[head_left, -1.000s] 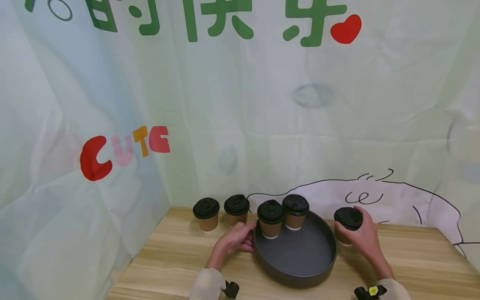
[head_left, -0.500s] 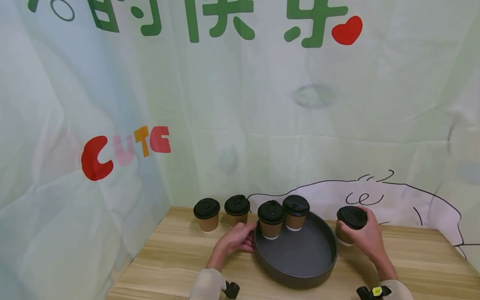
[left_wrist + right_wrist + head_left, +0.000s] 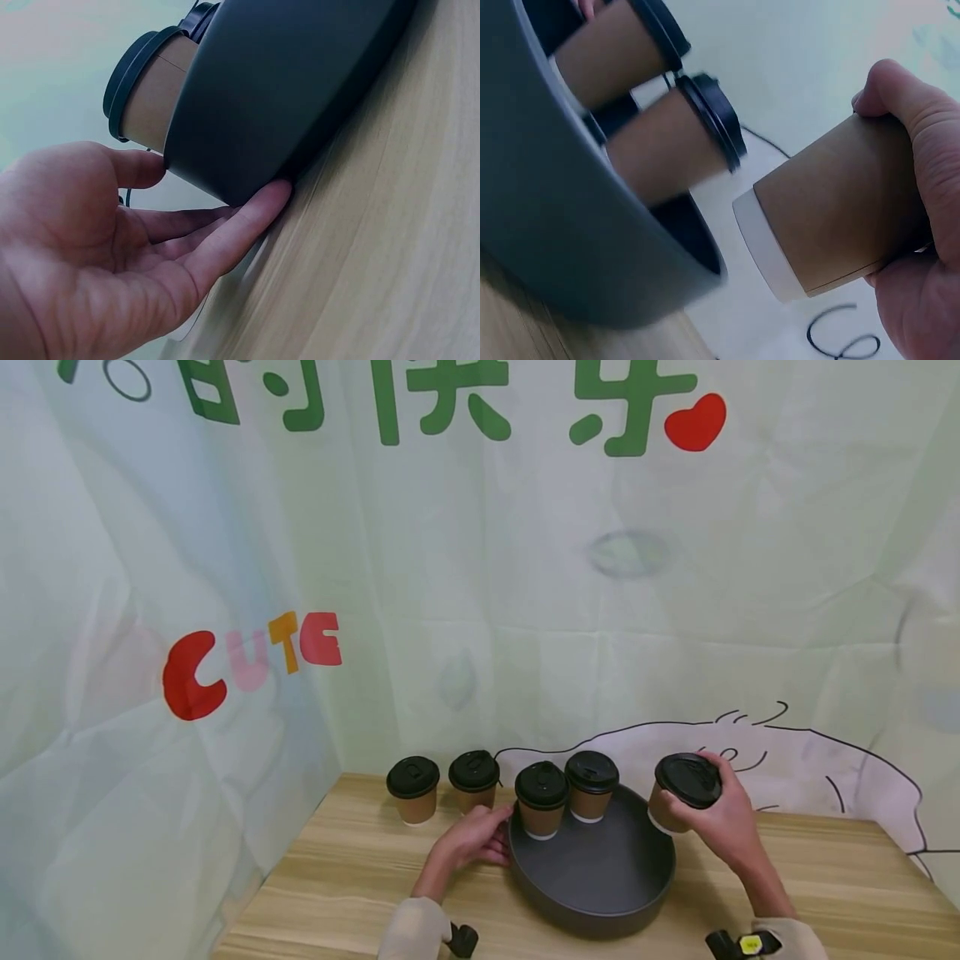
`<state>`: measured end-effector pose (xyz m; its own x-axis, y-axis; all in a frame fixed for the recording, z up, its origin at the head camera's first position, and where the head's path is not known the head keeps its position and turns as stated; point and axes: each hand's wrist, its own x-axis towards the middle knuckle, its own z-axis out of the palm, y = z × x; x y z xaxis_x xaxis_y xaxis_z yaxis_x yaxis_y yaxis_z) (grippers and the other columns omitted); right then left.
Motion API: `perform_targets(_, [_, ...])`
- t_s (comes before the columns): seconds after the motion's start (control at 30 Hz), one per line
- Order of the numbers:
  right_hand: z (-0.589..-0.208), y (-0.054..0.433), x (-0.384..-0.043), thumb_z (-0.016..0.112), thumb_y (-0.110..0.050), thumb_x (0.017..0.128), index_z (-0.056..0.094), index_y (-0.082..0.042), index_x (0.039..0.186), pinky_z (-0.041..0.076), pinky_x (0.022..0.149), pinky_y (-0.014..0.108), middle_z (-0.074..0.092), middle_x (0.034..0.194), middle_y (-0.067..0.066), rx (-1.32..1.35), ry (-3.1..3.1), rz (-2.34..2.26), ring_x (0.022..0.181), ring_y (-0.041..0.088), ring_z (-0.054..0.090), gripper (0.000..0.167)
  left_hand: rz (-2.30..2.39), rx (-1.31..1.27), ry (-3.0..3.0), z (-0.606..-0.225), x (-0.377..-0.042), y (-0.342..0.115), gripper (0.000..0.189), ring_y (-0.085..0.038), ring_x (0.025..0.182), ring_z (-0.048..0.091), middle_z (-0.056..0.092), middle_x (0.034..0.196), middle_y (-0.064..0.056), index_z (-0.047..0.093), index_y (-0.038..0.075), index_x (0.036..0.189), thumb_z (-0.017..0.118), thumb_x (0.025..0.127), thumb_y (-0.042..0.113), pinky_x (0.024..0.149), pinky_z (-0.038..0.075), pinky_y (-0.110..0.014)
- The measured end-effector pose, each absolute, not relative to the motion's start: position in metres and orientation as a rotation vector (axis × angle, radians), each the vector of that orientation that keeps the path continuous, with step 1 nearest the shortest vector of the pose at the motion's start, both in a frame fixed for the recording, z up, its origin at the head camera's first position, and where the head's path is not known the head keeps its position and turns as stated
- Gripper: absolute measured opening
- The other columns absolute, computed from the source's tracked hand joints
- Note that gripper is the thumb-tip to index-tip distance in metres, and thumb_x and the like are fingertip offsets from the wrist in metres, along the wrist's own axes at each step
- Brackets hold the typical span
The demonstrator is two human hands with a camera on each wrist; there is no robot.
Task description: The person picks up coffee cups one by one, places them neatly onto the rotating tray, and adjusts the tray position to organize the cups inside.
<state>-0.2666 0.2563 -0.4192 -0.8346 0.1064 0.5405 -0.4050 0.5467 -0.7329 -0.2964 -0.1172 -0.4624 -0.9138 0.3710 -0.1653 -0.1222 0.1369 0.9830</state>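
Observation:
My right hand [image 3: 729, 820] grips a brown paper coffee cup [image 3: 840, 206] with a black lid, thumb and fingers around its upper body. The cup is raised and tilted, its white base near the right rim of a round dark grey pan [image 3: 596, 877]. My left hand [image 3: 472, 837] touches the pan's left side from outside. In the left wrist view, its thumb tip lies at the rim and its extended fingers [image 3: 244, 229] lie against the lower edge. Two lidded cups stand inside the pan at the back left, a front one [image 3: 541, 818] and a rear one [image 3: 590, 802].
Left of the pan, two more lidded cups, an outer one [image 3: 416, 806] and an inner one [image 3: 474, 793], stand on the wooden table [image 3: 337, 877]. A printed cloth backdrop [image 3: 480, 610] hangs behind the table's far edge.
My right hand has lifted the cup off the table and moved it left and up to the pan's right rim. The left hand, pan and other cups stay where they were.

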Motion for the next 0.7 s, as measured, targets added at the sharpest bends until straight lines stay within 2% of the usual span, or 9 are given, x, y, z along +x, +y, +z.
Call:
perform_targets(0.07, [-0.419,0.249,-0.265,0.086,-0.010,0.082,0.045,0.000,0.145,0.039,0.086,0.007,0.057,0.133,0.022,0.276,-2.247,1.302,0.108,0.004,0.051,0.075,1.830,0.238,2.053,-0.462,-0.296,-0.117,0.041,-0.019,0.068,0.065,0.064,0.075,-0.010,0.063,-0.004,0.093,0.045,0.109,0.029,0.074,0.064,-0.044])
perform_targets(0.13, [-0.418,0.240,-0.264,0.086,-0.010,0.083,0.045,-0.001,0.145,0.040,0.086,0.008,0.058,0.133,0.021,0.317,-2.249,1.338,0.107,0.000,0.051,0.075,1.827,0.237,2.057,-0.463,-0.296,-0.117,0.041,-0.019,0.068,0.065,0.064,0.075,-0.010,0.063,-0.005,0.094,0.045,0.109,0.029,0.074,0.064,-0.045])
perform_targets(0.47, [-0.431,0.185,-0.261,0.090,-0.010,0.077,0.052,-0.007,0.139,0.049,0.088,0.020,0.063,0.126,0.012,0.528,-2.263,1.455,0.107,0.018,0.061,0.072,1.819,0.214,2.071,-0.461,-0.296,-0.117,0.041,-0.020,0.066,0.066,0.064,0.075,-0.010,0.062,-0.003,0.092,0.045,0.109,0.031,0.075,0.064,-0.047])
perform_targets(0.7, [-0.444,0.147,-0.252,0.094,-0.018,0.073,0.055,-0.015,0.136,0.052,0.089,0.034,0.065,0.122,0.006,0.568,-2.319,1.452,0.106,0.020,0.063,0.074,1.789,0.209,2.093,-0.460,-0.295,-0.118,0.049,-0.019,0.065,0.067,0.065,0.075,-0.010,0.065,-0.010,0.098,0.046,0.110,0.033,0.073,0.064,-0.046])
